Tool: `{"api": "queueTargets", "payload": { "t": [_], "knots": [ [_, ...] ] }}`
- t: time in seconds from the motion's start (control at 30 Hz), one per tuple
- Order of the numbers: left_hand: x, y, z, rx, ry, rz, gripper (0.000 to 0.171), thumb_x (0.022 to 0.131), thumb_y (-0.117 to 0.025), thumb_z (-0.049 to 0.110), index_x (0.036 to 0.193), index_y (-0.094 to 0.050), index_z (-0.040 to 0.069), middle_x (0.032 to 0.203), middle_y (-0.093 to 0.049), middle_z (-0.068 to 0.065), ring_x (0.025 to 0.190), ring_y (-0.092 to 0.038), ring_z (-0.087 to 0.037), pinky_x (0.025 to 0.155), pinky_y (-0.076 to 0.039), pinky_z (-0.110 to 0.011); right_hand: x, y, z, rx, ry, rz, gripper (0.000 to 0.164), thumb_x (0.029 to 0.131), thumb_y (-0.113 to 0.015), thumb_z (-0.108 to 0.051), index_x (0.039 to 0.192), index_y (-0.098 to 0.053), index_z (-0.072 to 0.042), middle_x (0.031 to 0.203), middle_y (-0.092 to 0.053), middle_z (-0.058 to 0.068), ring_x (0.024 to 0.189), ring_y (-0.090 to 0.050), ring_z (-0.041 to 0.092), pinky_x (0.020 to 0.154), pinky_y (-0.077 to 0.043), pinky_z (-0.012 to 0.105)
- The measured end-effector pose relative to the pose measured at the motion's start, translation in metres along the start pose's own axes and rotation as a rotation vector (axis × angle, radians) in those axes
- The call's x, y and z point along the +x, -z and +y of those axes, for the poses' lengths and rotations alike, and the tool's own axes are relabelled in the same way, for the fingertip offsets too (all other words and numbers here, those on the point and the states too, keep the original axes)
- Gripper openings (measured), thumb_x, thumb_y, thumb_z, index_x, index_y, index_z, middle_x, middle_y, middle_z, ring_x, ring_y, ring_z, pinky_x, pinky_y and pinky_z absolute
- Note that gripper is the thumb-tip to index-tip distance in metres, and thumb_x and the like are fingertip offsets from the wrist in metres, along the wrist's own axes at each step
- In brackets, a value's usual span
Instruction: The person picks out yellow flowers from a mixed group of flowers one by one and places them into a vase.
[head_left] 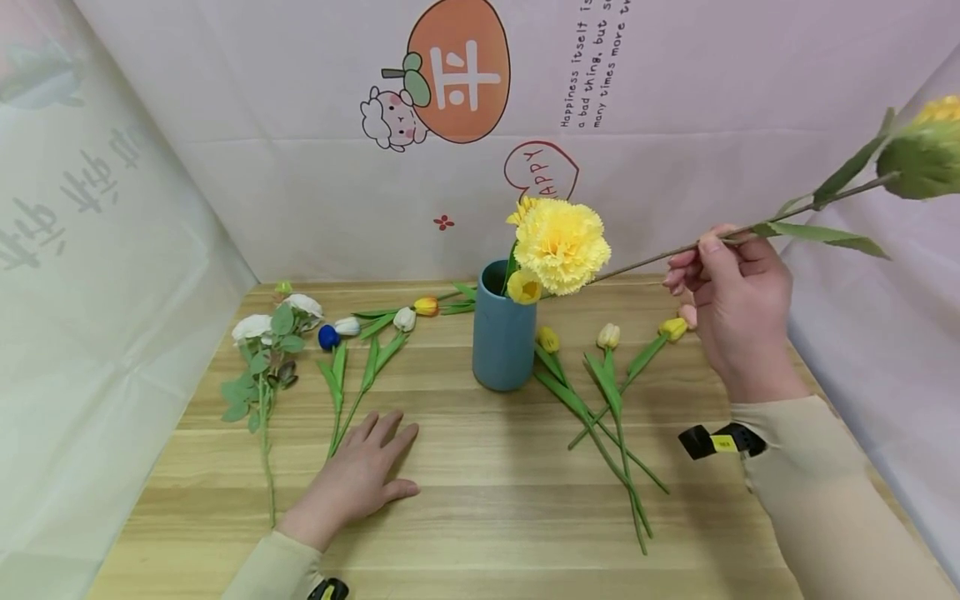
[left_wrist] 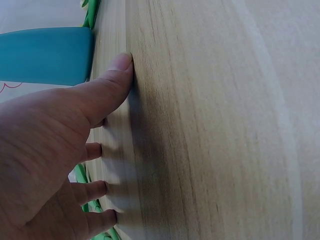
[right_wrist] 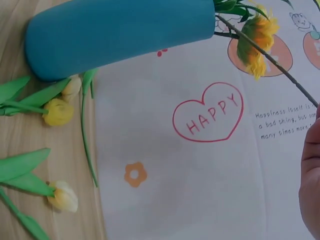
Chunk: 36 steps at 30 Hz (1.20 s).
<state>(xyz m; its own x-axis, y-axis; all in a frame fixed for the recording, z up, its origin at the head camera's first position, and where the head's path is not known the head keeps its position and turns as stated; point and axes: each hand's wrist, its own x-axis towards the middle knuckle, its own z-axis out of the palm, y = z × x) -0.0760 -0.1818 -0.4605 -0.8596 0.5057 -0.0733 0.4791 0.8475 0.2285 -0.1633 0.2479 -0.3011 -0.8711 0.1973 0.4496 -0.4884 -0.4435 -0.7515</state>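
Right hand pinching a yellow-headed flower by its brown stem, axis two-to-eight o'clock; cylindrical blue vase near that grip's nine o'clock; left hand empty, spread.

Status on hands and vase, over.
Right hand pinching flower stem. Left hand open, empty. Blue vase upright; big yellow bloom above, possibly in the way.
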Motion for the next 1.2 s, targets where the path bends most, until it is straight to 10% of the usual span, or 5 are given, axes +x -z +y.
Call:
{"api": "queueTargets", "payload": {
  "t": [0.47, 1.03, 1.2],
  "knots": [
    [0.0, 0.0, -0.001, -0.002, 0.01, -0.017, 0.077, 0.084, -0.066, 0.057, 0.145, -0.044, 0.014, 0.15, -0.033, -0.02, 0.132, -0.028, -0.051, 0.101, -0.034, -0.066, 0.007, -0.023, 0.013, 0.015, 0.076, -0.015, 0.02, 0.094, -0.058, 0.002, 0.104, -0.049, 0.017, 0.078, -0.065, 0.027, 0.064, -0.065, 0.032, 0.057, -0.056, 0.034],
    [0.0, 0.0, 0.0, 0.001, 0.007, -0.004, 0.076, 0.084, -0.067, 0.055, 0.144, -0.044, 0.014, 0.149, -0.034, -0.019, 0.132, -0.028, -0.05, 0.101, -0.034, -0.066, 0.003, -0.049, 0.038, -0.516, -0.035, -0.073, 0.031, 0.096, -0.062, -0.024, 0.095, -0.062, 0.007, 0.074, -0.062, 0.013, 0.067, -0.061, 0.025, 0.07, -0.055, 0.029],
    [-0.001, -0.001, 0.0, -0.002, 0.006, -0.002, 0.077, 0.084, -0.067, 0.055, 0.144, -0.044, 0.014, 0.149, -0.033, -0.019, 0.132, -0.028, -0.05, 0.101, -0.033, -0.066, 0.001, -0.055, 0.046, -0.844, -0.096, -0.095, 0.046, 0.098, -0.056, -0.035, 0.073, -0.065, 0.002, 0.052, -0.054, 0.005, 0.039, -0.04, 0.014, 0.044, -0.041, 0.024]
  ]
}}
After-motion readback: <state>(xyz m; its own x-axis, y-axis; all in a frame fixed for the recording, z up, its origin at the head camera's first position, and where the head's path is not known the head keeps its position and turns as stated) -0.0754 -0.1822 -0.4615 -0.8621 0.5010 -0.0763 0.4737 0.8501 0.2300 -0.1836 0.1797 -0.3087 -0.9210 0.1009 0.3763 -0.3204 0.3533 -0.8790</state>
